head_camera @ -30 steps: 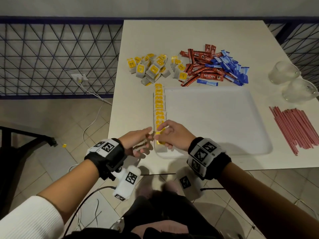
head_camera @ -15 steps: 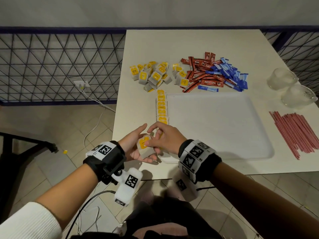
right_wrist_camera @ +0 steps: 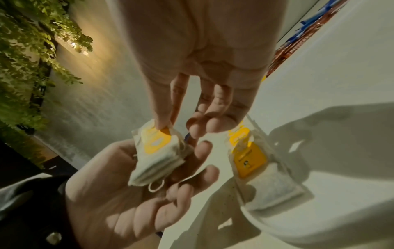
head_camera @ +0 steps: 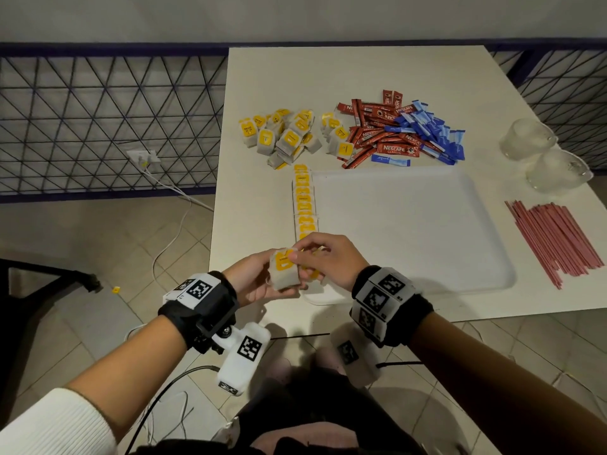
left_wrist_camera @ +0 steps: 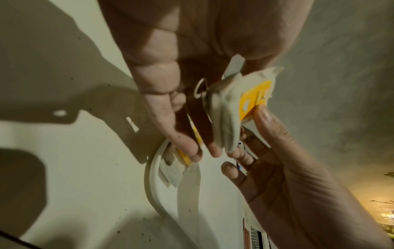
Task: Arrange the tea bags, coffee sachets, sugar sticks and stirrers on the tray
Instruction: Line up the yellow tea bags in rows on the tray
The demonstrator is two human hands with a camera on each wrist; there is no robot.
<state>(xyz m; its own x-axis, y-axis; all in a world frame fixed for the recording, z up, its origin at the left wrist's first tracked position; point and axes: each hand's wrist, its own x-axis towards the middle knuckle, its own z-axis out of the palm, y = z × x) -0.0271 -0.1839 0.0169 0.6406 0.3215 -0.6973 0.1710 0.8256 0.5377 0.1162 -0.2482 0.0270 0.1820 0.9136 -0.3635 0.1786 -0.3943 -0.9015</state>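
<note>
My left hand (head_camera: 262, 277) lies palm up off the tray's near left corner and cradles a small stack of tea bags (head_camera: 284, 269) with yellow tags. My right hand (head_camera: 297, 256) pinches the top bag of that stack (right_wrist_camera: 157, 134) between thumb and forefinger. A row of tea bags (head_camera: 304, 198) runs along the left edge of the white tray (head_camera: 410, 224); its nearest bag (right_wrist_camera: 251, 161) lies just beside my fingers. Beyond the tray are loose tea bags (head_camera: 285, 136), red coffee sachets (head_camera: 377, 133) and blue sugar sticks (head_camera: 430, 133). Pink stirrers (head_camera: 555, 238) lie to the tray's right.
Two clear glasses (head_camera: 528, 139) (head_camera: 558, 170) stand at the table's right edge, above the stirrers. The white table (head_camera: 256, 208) ends just left of the tray. A dark mesh fence (head_camera: 98, 119) and a tiled floor with cables lie to the left.
My right hand left the near end of the tray's row and came back to the stack. My left hand turned palm up, showing the stack, and the right now pinches its top bag.
</note>
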